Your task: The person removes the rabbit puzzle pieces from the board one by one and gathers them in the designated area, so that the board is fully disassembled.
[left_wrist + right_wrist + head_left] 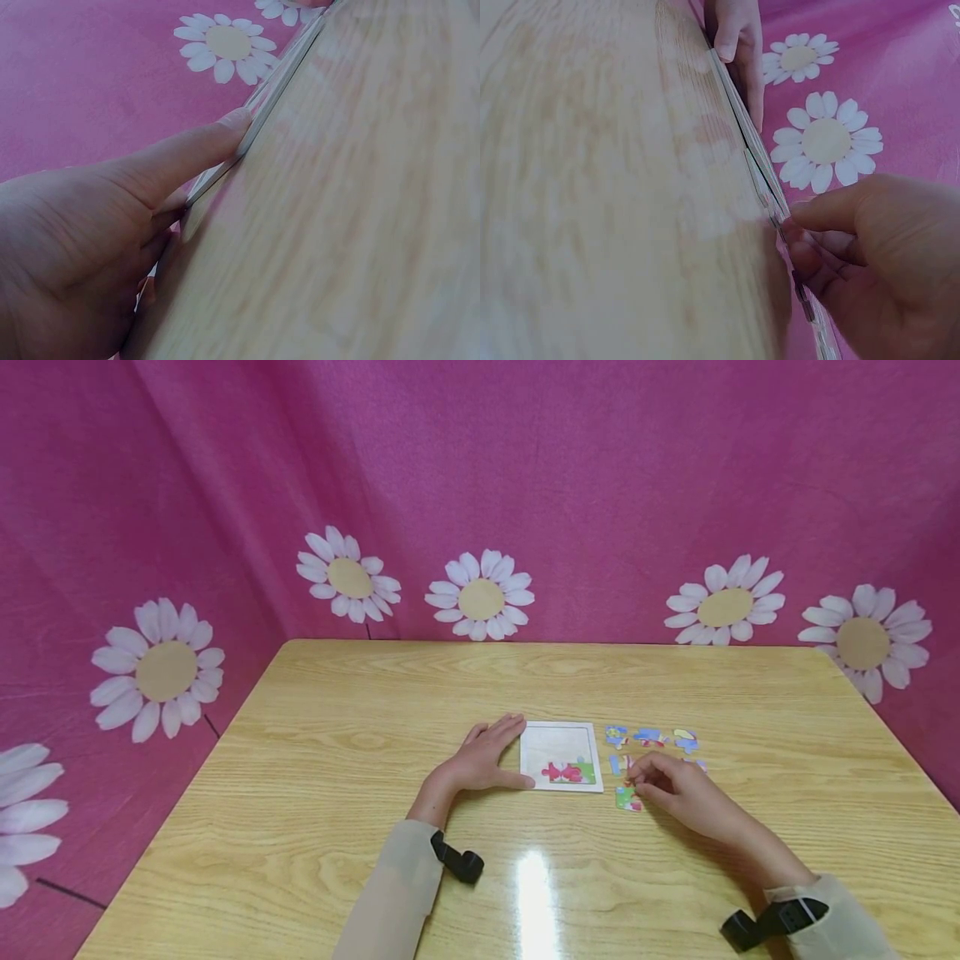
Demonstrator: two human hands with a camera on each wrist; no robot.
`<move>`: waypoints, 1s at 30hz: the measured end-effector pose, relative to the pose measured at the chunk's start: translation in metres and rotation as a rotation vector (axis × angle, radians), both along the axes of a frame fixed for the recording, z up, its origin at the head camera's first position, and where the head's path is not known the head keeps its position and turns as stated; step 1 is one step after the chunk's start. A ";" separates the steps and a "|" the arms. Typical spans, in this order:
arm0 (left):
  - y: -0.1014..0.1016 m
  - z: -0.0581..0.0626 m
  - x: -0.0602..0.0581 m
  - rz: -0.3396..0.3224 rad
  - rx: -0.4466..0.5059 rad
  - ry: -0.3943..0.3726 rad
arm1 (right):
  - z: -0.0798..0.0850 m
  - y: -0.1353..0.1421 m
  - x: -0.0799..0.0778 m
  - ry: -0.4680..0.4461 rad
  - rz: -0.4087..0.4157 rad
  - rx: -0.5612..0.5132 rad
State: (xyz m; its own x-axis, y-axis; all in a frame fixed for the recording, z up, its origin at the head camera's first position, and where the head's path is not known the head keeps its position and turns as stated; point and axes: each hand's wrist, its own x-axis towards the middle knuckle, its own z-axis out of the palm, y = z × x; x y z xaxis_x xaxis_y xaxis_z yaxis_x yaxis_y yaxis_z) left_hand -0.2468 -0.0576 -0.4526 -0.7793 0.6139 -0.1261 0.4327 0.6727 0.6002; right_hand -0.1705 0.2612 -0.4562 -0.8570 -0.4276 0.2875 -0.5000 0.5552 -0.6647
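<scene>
A white square puzzle board (558,743) lies on the table in the head view, with a few joined pieces (568,773) in red and green at its lower right. My left hand (483,760) rests along the board's left edge, thumb at the near corner and fingers stretched to the far corner. In the left wrist view the thumb (217,139) touches the board's edge. My right hand (678,789) is over the loose pieces, thumb and fingertips pinching what looks like a puzzle piece, mostly hidden. A green piece (627,799) lies just below those fingertips.
Several loose pieces lie right of the board, among them a blue and yellow one (615,733), a blue and red one (649,737) and another blue one (686,741). Some are partly covered by the right hand. A pink flowered cloth (585,527) hangs behind the wooden table (300,843).
</scene>
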 end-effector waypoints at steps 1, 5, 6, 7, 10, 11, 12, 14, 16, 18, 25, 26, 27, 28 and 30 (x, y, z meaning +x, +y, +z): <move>0.000 0.000 0.000 0.000 -0.001 -0.001 | 0.000 0.000 0.000 0.008 -0.002 0.002; -0.001 0.002 0.001 0.004 -0.004 0.000 | 0.002 -0.005 -0.003 0.013 -0.020 0.010; -0.001 0.002 0.001 0.005 -0.006 0.001 | 0.002 -0.007 -0.004 -0.001 -0.021 0.007; -0.001 0.001 0.001 0.005 -0.009 0.003 | 0.003 -0.009 -0.005 -0.015 -0.019 0.002; -0.001 0.001 0.001 0.006 -0.010 0.002 | 0.005 -0.019 -0.009 -0.074 -0.013 -0.002; -0.002 0.001 0.001 0.007 -0.011 0.001 | 0.006 -0.022 -0.011 -0.094 -0.011 -0.003; -0.002 0.000 0.001 0.008 -0.011 0.000 | 0.007 -0.026 -0.013 -0.114 -0.009 -0.001; -0.002 0.000 0.001 0.009 -0.009 -0.001 | 0.007 -0.033 -0.017 -0.126 -0.010 0.015; -0.003 0.000 0.001 0.007 -0.009 -0.001 | 0.008 -0.039 -0.022 -0.136 -0.010 0.033; -0.003 0.000 0.001 0.004 -0.011 0.000 | 0.008 -0.046 -0.025 -0.137 -0.009 0.055; -0.001 0.001 0.001 0.006 -0.018 0.001 | 0.008 -0.061 -0.033 -0.138 0.036 0.076; 0.000 0.001 0.001 0.007 -0.018 0.000 | 0.008 -0.061 -0.034 -0.131 0.039 0.081; 0.000 0.001 0.001 0.009 -0.021 -0.001 | 0.009 -0.062 -0.034 -0.128 0.046 0.085; 0.000 0.001 0.001 0.011 -0.021 -0.002 | 0.009 -0.063 -0.035 -0.129 0.048 0.093; 0.000 0.001 0.001 0.013 -0.015 -0.003 | 0.009 -0.065 -0.035 -0.137 0.040 0.118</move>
State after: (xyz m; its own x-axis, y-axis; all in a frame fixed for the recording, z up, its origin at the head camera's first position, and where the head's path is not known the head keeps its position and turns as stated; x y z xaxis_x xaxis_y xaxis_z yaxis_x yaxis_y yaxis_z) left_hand -0.2462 -0.0578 -0.4520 -0.7871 0.6014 -0.1373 0.4219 0.6872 0.5914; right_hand -0.2059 0.1966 -0.4472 -0.8664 -0.4860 0.1150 -0.4323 0.6145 -0.6599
